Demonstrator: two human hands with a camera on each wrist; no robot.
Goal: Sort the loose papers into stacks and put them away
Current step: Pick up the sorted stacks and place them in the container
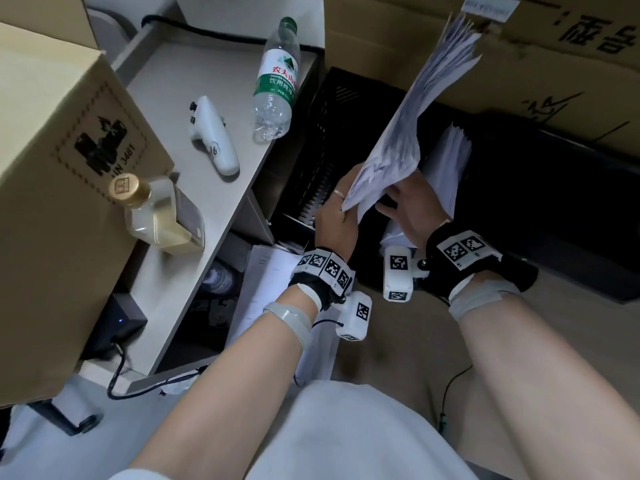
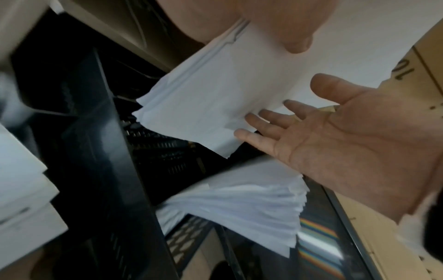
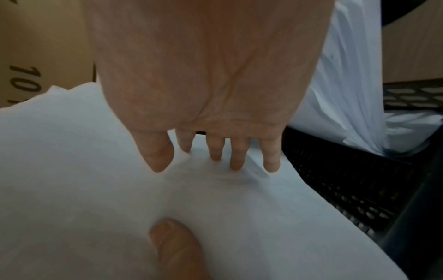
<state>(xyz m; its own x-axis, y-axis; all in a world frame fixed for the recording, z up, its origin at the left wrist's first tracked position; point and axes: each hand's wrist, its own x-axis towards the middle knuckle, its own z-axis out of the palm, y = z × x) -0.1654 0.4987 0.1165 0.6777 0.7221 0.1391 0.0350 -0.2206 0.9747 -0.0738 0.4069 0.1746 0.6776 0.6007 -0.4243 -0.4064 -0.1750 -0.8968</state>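
both hands hold one sheaf of loose papers (image 1: 408,109) upright over a black mesh tray (image 1: 311,161): left hand (image 1: 337,216) has straight fingers under the sheaf's lower edge and thumb over the face, right hand (image 1: 414,206) has its fingers pressed on the other face. a second paper stack (image 2: 239,208) lies in the tray beside it. a water bottle (image 1: 277,81) and a white controller (image 1: 213,136) lie on the bench (image 1: 194,81) to the left.
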